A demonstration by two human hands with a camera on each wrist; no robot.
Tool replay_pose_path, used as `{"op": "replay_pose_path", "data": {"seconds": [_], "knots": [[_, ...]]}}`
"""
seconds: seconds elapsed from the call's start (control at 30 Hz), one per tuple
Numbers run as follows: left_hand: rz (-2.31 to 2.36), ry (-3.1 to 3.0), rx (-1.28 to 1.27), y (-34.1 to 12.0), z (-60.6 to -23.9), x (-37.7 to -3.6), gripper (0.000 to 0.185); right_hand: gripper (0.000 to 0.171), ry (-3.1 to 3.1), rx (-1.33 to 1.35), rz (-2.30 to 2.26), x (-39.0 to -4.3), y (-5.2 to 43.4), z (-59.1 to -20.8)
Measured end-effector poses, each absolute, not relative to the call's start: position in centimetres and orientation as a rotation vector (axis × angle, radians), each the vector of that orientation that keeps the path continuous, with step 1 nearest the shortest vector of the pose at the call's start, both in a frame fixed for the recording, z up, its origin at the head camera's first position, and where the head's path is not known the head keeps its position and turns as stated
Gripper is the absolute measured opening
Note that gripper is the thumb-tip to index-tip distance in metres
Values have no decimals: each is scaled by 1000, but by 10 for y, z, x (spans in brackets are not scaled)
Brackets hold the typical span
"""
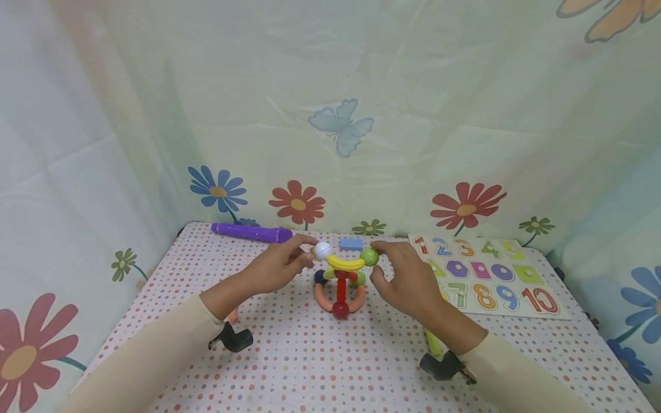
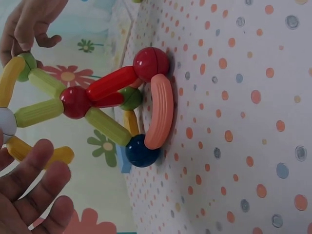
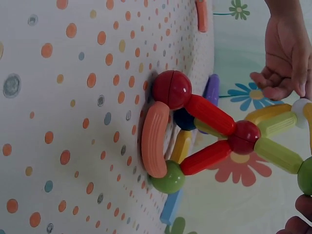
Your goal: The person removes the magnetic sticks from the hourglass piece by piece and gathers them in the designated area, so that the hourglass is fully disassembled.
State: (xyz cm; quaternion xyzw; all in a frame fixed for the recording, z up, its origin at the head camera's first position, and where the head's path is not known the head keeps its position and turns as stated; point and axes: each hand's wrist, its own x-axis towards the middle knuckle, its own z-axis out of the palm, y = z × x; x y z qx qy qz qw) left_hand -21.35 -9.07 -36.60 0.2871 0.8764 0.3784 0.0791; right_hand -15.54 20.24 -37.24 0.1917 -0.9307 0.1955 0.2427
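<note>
A toy built of coloured sticks and balls [image 1: 341, 284] stands on the dotted tablecloth [image 1: 320, 355]. Its base is an orange ring with a red ball [image 1: 340, 310] in front, and red and green sticks rise to a red hub. My left hand [image 1: 312, 251] pinches the white ball [image 1: 322, 250] at the top left. My right hand [image 1: 373, 261] pinches the green ball [image 1: 369, 256] at the top right. A curved yellow stick [image 1: 345, 263] spans the two balls. The left wrist view shows the base ring [image 2: 161, 109] lying on the cloth.
A purple marker [image 1: 253, 232] and a blue block [image 1: 351, 244] lie at the table's back edge. A number puzzle board [image 1: 485, 275] sits at the right. An orange piece [image 1: 233, 314] lies by my left forearm, a yellow-green stick [image 1: 432, 341] under my right wrist. Flowered curtains surround the table.
</note>
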Motion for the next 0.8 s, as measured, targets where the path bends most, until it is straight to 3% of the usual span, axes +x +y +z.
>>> {"op": "replay_pose_path", "data": {"seconds": [0.8], "knots": [[1148,2474,915,-85,-377,-233,41,39,-2525,535,513,-157,201,-373]]}}
